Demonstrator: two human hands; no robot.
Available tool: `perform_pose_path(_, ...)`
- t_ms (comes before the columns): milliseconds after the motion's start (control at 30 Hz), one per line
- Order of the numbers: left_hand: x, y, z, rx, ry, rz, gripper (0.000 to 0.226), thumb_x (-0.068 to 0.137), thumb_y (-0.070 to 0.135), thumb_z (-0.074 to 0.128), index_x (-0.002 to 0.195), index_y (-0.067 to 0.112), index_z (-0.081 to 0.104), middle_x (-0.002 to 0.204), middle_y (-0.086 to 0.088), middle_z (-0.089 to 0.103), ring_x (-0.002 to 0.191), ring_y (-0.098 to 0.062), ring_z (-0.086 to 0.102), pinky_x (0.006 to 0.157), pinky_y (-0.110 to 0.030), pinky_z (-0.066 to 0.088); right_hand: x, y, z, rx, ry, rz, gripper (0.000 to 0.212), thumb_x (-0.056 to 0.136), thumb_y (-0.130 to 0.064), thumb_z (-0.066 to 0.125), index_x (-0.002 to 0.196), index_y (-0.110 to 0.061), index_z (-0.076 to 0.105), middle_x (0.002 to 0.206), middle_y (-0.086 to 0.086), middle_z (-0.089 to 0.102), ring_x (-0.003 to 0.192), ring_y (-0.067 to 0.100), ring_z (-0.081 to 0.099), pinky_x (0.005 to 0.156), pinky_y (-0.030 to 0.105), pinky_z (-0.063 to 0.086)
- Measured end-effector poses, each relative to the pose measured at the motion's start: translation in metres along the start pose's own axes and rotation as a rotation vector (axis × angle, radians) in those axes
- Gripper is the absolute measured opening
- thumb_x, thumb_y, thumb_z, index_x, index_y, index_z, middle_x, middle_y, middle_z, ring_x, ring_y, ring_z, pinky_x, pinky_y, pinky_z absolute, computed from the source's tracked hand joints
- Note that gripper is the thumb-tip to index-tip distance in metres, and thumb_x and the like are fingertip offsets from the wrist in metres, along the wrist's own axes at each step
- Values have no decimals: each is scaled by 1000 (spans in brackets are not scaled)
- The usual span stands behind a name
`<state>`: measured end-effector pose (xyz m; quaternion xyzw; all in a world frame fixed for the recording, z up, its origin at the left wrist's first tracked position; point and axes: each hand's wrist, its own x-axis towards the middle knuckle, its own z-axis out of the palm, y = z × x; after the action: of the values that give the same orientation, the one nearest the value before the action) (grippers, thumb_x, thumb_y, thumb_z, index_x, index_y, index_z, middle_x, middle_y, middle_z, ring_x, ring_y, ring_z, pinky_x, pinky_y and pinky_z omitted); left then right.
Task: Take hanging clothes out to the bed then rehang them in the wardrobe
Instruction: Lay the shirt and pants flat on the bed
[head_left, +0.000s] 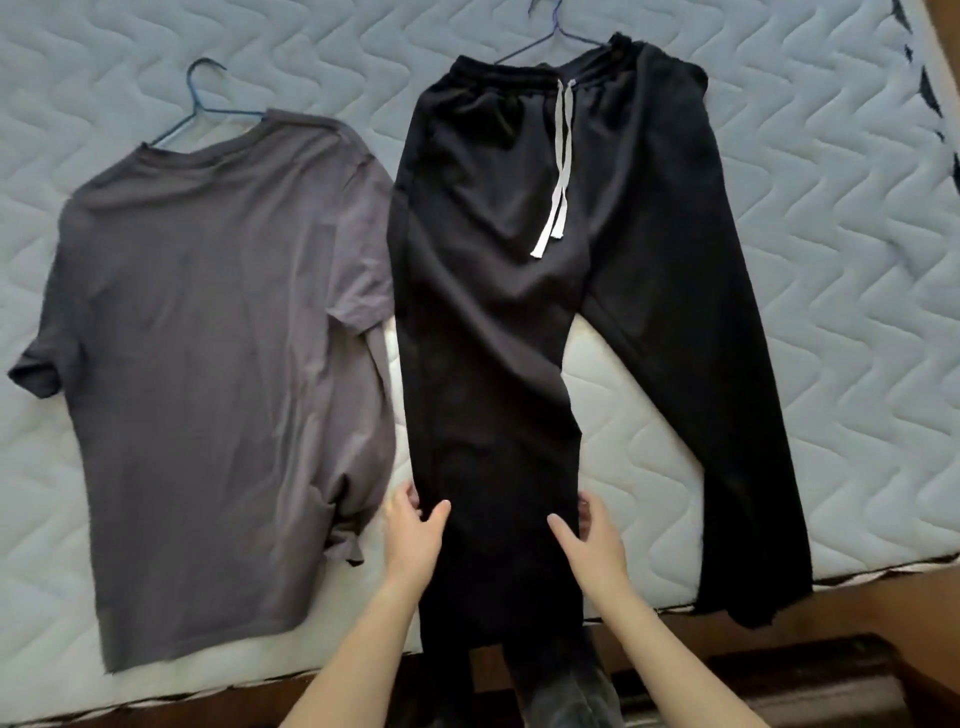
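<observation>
I had both garments down on the bed: the grey T-shirt lay flat to the left on its blue hanger, and the black trousers lay just beside it, their waistband toward the far side on a second hanger whose hook barely showed at the top edge. The white drawstring trailed down the front. My left hand pinched the left edge of the nearer trouser leg, thumb on top of the cloth, and my right hand held the opposite edge the same way, fingers partly tucked behind the fabric. That leg ran past the mattress edge toward me; the other splayed out to the right.

I judged this the laying-out step, near its end. Next I would need to let go, reach for a hanger hook and lift the garment cleanly so that it did not slide off on the way to the wardrobe.
</observation>
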<state>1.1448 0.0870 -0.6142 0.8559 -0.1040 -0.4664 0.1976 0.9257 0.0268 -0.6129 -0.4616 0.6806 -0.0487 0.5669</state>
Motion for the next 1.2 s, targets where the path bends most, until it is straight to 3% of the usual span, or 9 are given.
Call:
perform_pose_path(67, 9, -14, 3, 49, 30, -8, 37, 79, 34, 67, 109, 15, 60, 108, -9, 62, 105, -28, 58, 93, -43, 48, 3, 10, 11, -9, 31, 31, 30, 93, -25, 61, 123, -26, 56, 117, -8, 64, 111, 15, 59, 91, 31, 48)
perform_pose_path(167, -1, -14, -6, -11, 18, 31, 21, 91, 21, 60, 108, 10, 62, 103, -4, 66, 98, -23, 61, 82, -33, 45, 4, 25, 20, -70, 53, 39, 37, 96, -23, 54, 133, -17, 57, 123, -3, 64, 116, 19, 58, 98, 37, 47)
perform_pose_path(333, -6, -51, -34, 24, 118, 92, 18, 90, 19, 63, 96, 4, 56, 95, -17, 67, 94, -33, 62, 77, -38, 44, -24, 47, 50, -36, -53, 56, 35, 94, -17, 58, 129, -14, 59, 120, -2, 66, 112, 15, 60, 98, 30, 47)
perform_pose_path(433, -9, -67, -42, 48, 131, 53, 17, 89, 20, 65, 90, 5, 58, 87, -12, 66, 89, -30, 62, 72, -34, 41, -38, 63, 70, -21, -20, 85, 30, 93, -17, 60, 122, -12, 63, 114, 1, 68, 109, 17, 62, 95, 32, 48)
perform_pose_path(533, -20, -62, -51, 89, 72, 64, 16, 89, 20, 63, 96, 6, 59, 91, -8, 65, 89, -28, 61, 76, -33, 44, -45, 55, 63, 23, 104, 137, 11, 93, -19, 62, 100, -10, 61, 90, 3, 66, 93, 25, 64, 77, 29, 44)
perform_pose_path(733, -84, 12, -113, 121, 14, 312, 27, 96, 25, 51, 120, 17, 56, 107, 3, 62, 95, -16, 60, 83, -29, 47, -89, -42, -13, -1, 233, -137, 14, 97, -29, 55, 103, -17, 58, 93, -4, 64, 90, 17, 63, 77, 29, 46)
perform_pose_path(933, -205, 87, -202, -83, -58, 567, 14, 95, 31, 50, 101, 32, 62, 86, 4, 67, 77, -14, 64, 69, -37, 55, -223, -138, -81, 158, 282, -381, 18, 101, -21, 47, 97, -20, 64, 89, -7, 70, 87, 6, 66, 79, 21, 51)
perform_pose_path(1033, -262, 95, -234, -58, -98, 697, 15, 96, 27, 49, 97, 31, 63, 86, 6, 68, 76, -7, 64, 66, -24, 51, -295, -152, -92, 250, 325, -434, 24, 103, -21, 44, 95, -18, 67, 90, -5, 70, 85, 10, 67, 77, 24, 53)
perform_pose_path(1200, -287, 50, -252, 18, -206, 712, 17, 96, 22, 50, 97, 29, 65, 85, 0, 70, 78, -9, 65, 75, -29, 50, -362, -112, -71, 456, 426, -323, 29, 103, -21, 41, 95, -8, 66, 89, 7, 69, 82, 25, 68, 74, 36, 57)
